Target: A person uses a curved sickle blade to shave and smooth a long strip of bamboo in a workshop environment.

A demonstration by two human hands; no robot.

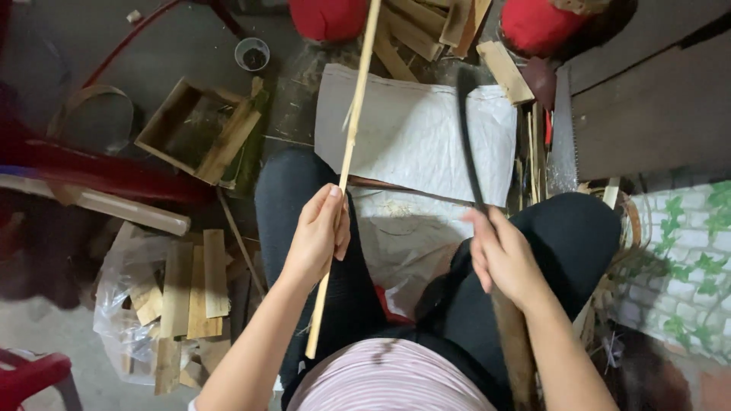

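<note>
My left hand (316, 236) grips a long thin bamboo strip (351, 137) that runs from near my waist up past the top of the view. My right hand (502, 255) is closed on a long dark knife (468, 144) whose blade points away from me, to the right of the strip and apart from it. The knife's wooden handle (514, 342) runs back along my right forearm. Both hands hover over my knees, in dark trousers, and a white woven sack (415, 137) spread across them.
A wooden box (199, 128) and a small cup (252, 53) lie at the left. Wood offcuts on a plastic bag (179, 293) sit lower left. Two red stools (537, 23), scrap planks, a saw (563, 137) and a dark board are at the top right.
</note>
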